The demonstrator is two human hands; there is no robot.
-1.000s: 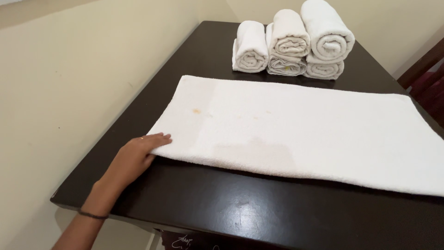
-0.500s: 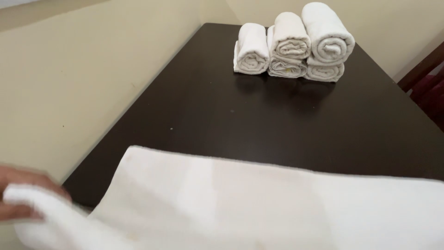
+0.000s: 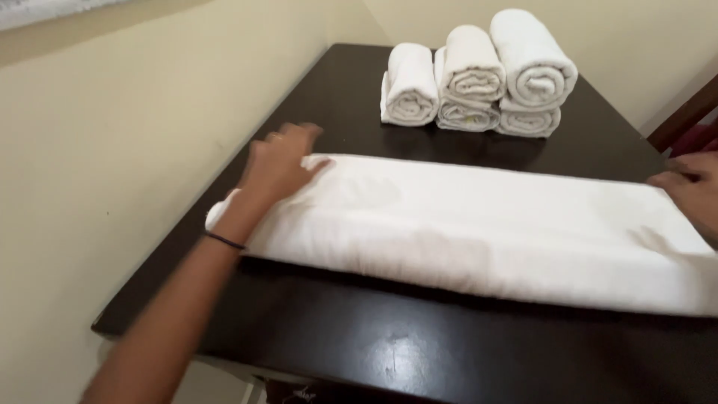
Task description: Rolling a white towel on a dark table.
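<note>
a long white towel, folded lengthwise into a thick band, lies flat across the dark desk, running from near the left edge to the right border of the view. the left hand rests palm down on the towel's far left end, fingers spread and flat, its grip apart and pressing rather than clamped; the hand is a little blurred. a thin dark band circles the left wrist. the right hand sits at the towel's far right corner, partly cut off by the frame, fingers laid on the cloth's upper edge; whether its grip is apart or closed on the cloth i cannot tell. behind the towel, well apart from it at the back of the desk, stands a stack of rolled white towels: three rolls side by side on top, with at least two more beneath the middle and right ones. no container shows; the rolls rest bare on the desk. a cream wall runs along the left.
</note>
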